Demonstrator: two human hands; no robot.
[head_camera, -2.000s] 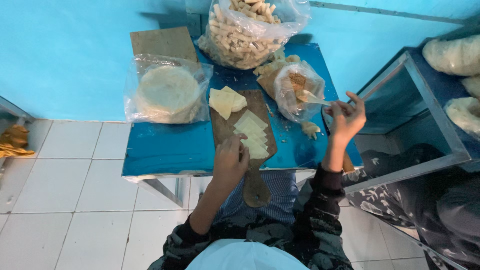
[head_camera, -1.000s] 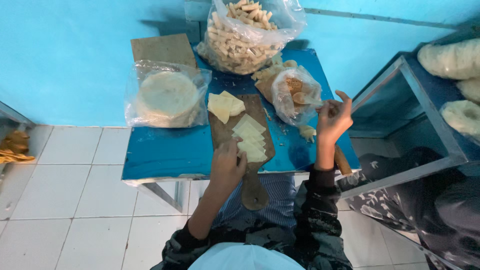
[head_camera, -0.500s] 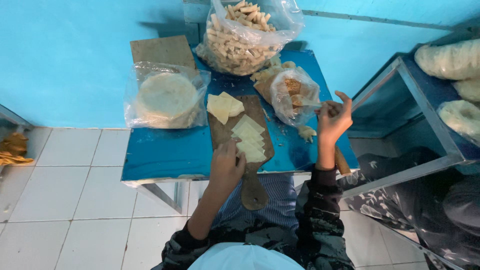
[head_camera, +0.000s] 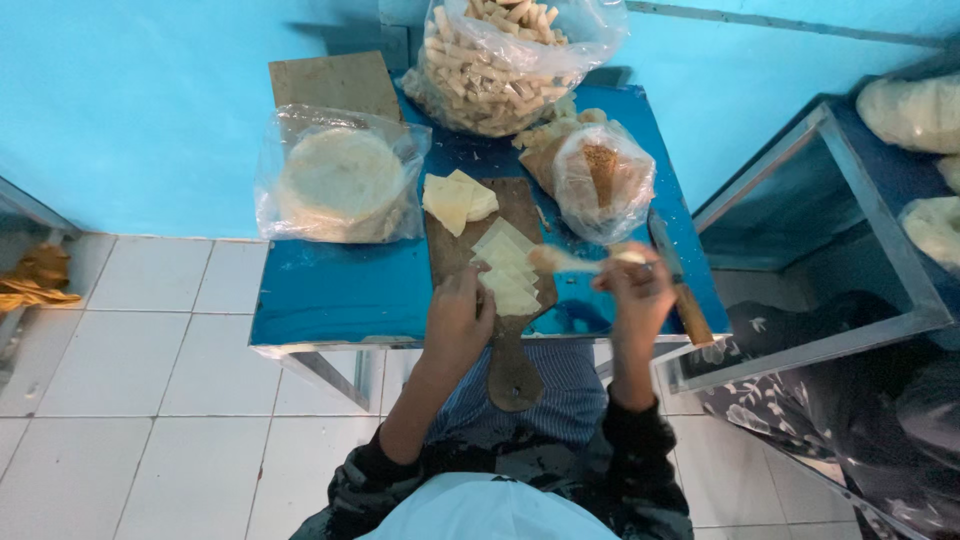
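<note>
We see a loaded spoon (head_camera: 560, 262) pinched in the right hand (head_camera: 635, 290), held above the pale wrapper squares (head_camera: 505, 265) on the wooden board (head_camera: 500, 235). The left hand (head_camera: 458, 318) rests flat on the nearest square. Beyond both hands, a big bag of finished rolls (head_camera: 500, 55) sits full; several wrappers look unfilled.

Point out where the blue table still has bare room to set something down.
The widest bare patch of the blue table lies in front of the bag of round wrappers, left of the wooden board. The back and right are crowded: bag of rolls, filling bag, knife, right hand.
</note>
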